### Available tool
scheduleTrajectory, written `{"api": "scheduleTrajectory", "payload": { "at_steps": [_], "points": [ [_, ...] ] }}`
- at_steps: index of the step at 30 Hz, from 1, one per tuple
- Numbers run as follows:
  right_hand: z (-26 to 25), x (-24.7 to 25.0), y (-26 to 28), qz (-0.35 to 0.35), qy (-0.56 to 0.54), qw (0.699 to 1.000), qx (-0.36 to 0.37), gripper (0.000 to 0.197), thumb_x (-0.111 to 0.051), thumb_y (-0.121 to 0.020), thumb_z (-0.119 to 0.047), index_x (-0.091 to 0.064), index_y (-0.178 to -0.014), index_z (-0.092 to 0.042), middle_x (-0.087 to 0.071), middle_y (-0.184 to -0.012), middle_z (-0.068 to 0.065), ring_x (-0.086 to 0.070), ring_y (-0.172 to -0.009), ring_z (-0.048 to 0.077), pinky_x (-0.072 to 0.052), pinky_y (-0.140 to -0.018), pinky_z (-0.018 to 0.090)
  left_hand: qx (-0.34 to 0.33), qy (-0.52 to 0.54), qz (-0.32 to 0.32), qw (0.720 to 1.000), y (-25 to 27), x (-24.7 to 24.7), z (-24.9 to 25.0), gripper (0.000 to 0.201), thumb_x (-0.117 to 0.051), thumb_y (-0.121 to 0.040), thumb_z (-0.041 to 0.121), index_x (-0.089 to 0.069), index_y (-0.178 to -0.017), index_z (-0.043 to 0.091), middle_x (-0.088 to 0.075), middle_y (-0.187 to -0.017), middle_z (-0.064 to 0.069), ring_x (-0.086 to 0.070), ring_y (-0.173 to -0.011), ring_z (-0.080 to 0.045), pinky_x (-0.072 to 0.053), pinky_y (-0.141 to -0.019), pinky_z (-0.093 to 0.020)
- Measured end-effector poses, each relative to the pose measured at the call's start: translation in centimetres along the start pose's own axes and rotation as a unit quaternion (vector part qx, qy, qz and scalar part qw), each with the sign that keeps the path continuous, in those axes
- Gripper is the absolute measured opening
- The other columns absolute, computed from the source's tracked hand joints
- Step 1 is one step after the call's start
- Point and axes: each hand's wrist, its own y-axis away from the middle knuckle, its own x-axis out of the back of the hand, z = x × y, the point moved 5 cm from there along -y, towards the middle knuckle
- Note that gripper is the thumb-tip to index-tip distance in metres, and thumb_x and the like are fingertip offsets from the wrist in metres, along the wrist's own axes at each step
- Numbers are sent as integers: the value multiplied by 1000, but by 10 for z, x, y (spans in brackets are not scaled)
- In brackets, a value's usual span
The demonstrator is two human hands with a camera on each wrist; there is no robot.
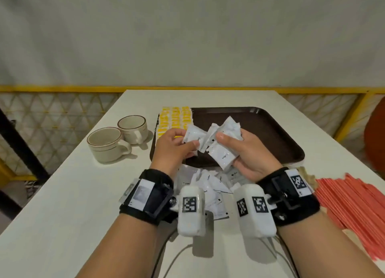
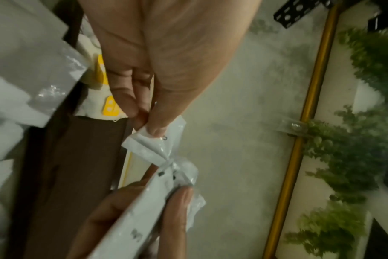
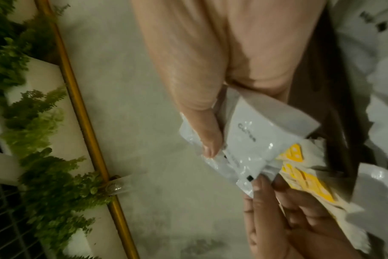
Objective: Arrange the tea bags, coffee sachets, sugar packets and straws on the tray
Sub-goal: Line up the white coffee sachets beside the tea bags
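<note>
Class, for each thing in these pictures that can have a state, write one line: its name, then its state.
left hand: pinching a coffee sachet
right hand: gripping a bunch of coffee sachets
brown tray: flat on the table, mostly bare
tea bags: laid in rows at the tray's left end
loose coffee sachets: heaped on the table, off the tray
straws: piled on the table, off the tray
two cups: upright, empty

Glossy white plastic-film coffee sachets are crinkling and catching glints between the fingers. Beyond the fingertips, the dark brown tray is looking like smooth, slightly shiny plastic. Left of the fingers, two glazed ceramic cups are gleaming softly. The white table beneath the hands is appearing smooth and matt.
</note>
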Motion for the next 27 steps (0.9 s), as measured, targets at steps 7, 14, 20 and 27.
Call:
{"api": "scheduleTrajectory", "payload": {
  "at_steps": [7,14,20,27],
  "points": [
    [8,4,1,13,38,999,-7,35,-66,-85,-3,-57,-118,1,-68,-112,22,-66,-103,34,-55,-89,44,96,134,-67,984,12,-11,-18,32,-62,-85,-6,-52,-108,15,-63,-87,-14,-65,-58,-17,-57,-62,-30],
    [5,4,5,1,124,992,-18,27,-69,-84,-5,-62,-111,-4,-70,-105,18,-70,-93,30,-57,-82,43,98,26,-151,983,15,-12,-12,14,-63,-85,-2,-57,-78,9,-68,-79,-11,-66,-70,-23,-57,-64,-33],
    [4,4,4,15,16,1000,-18,30,-64,-85,-4,-59,-115,2,-68,-103,21,-69,-84,26,-58,-75,36,157,115,-189,962,22,-21,-13,26,-47,-88,-16,-43,-90,9,-63,-104,-29,-67,-84,-39,-56,-75,-47],
    [2,8,4,58,-31,998,-7,36,-65,-84,0,-58,-120,1,-67,-115,21,-68,-95,25,-58,-82,31,159,204,-111,959,14,-18,-16,15,-60,-85,-8,-61,-98,0,-69,-91,-15,-69,-72,-19,-59,-66,-26]
  ]
}}
